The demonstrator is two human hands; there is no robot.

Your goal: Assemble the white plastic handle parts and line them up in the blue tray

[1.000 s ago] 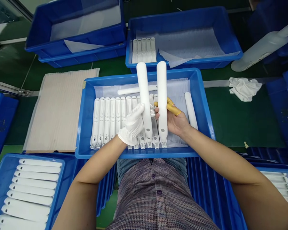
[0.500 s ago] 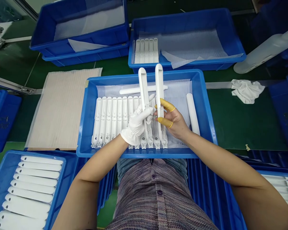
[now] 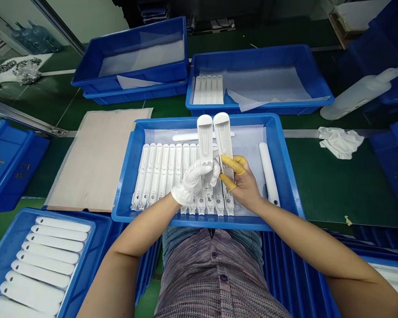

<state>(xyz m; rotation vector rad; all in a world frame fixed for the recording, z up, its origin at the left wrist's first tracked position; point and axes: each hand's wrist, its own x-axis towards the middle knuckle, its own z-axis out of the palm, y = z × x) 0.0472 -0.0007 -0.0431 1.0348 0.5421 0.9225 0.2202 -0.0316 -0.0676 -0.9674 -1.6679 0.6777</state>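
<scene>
My left hand (image 3: 194, 180), in a white glove, is closed round the lower part of a long white plastic part (image 3: 205, 134) with a rounded, ribbed top. Yellow finger covers sit on fingers of my right hand (image 3: 240, 179), which pinches a second white plastic part (image 3: 223, 132). Both parts are held upright side by side, hollow side toward me, their tops close together. Below them a blue tray (image 3: 290, 185) holds a row of similar white parts (image 3: 162, 170). One smooth white piece (image 3: 268, 172) lies at the tray's right, and another white piece (image 3: 185, 137) lies across its back.
Behind stands a blue bin (image 3: 258, 55) with several white parts, beside stacked blue bins (image 3: 135, 79). A pale padded sheet (image 3: 93, 163) lies left. White pieces fill a tray (image 3: 49, 251) at lower left. A bottle (image 3: 358, 95) and crumpled cloth (image 3: 341, 142) lie right.
Both held parts have turned so their ribbed hollow faces now show toward me, and their tops have come closer together. The whole view has shifted, with more of the background showing.
</scene>
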